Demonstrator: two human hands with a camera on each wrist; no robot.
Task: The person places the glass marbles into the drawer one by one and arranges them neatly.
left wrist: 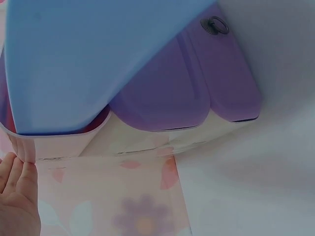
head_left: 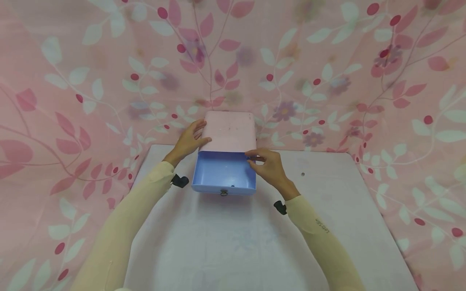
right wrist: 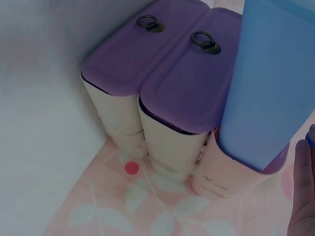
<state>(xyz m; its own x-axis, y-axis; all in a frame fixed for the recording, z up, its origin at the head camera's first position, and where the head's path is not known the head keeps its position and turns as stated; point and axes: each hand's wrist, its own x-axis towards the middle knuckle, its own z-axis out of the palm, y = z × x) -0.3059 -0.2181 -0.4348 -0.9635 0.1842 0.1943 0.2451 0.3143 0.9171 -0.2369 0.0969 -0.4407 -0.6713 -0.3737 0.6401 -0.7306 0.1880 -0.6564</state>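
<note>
A drawer unit with a pink top (head_left: 229, 131) stands against the back of the table, and its top blue drawer (head_left: 223, 171) is pulled out. My left hand (head_left: 188, 140) rests along the unit's left side, thumb on the edge of the pink top and fingers fairly straight. At the drawer's back right corner, my right hand (head_left: 269, 165) pinches a small dark blue thing (right wrist: 310, 139) between thumb and fingertips; its kind is too small to tell. A small dark speck (head_left: 233, 186) shows by the drawer's front wall, above the ring pull (head_left: 223, 192).
Below the blue drawer are two closed purple drawers (right wrist: 189, 73) with ring pulls. On the white table (head_left: 233, 242), right of the unit, lies a small round greyish thing (head_left: 303, 174). A pink floral cloth (head_left: 233, 52) hangs behind and beside the table.
</note>
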